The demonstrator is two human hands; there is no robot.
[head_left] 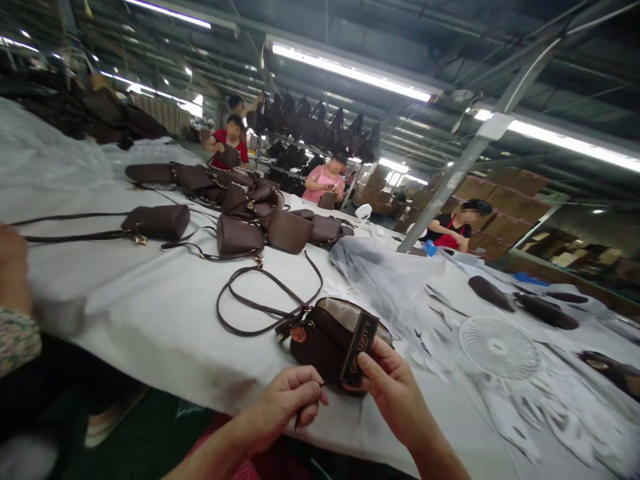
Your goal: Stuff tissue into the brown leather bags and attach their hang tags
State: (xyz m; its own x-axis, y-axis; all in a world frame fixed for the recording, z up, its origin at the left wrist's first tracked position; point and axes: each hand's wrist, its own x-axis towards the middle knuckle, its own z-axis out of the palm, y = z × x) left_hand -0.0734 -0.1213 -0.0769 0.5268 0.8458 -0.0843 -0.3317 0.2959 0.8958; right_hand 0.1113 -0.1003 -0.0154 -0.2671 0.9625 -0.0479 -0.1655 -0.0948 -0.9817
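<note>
Handbag (323, 350), small, dark brown, lying at the table's (150, 320) near edge; thin strap (218, 308) looped towards the far edge; reddish round charm (299, 335); black rectangular card (361, 347), gold-lettered, tilted, before the bag

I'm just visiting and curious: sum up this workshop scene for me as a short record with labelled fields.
Left hand: left hand pinches a thin dark cord
Right hand: right hand holds a black tag with gold lettering, partly covered by fingers
Nearest item: dark brown handbag with a round orange-red charm, behind the tag
Further back: brown handbags in a pile
Right side: white fan
Surface: white-covered table
Others: several people beyond the table
</note>
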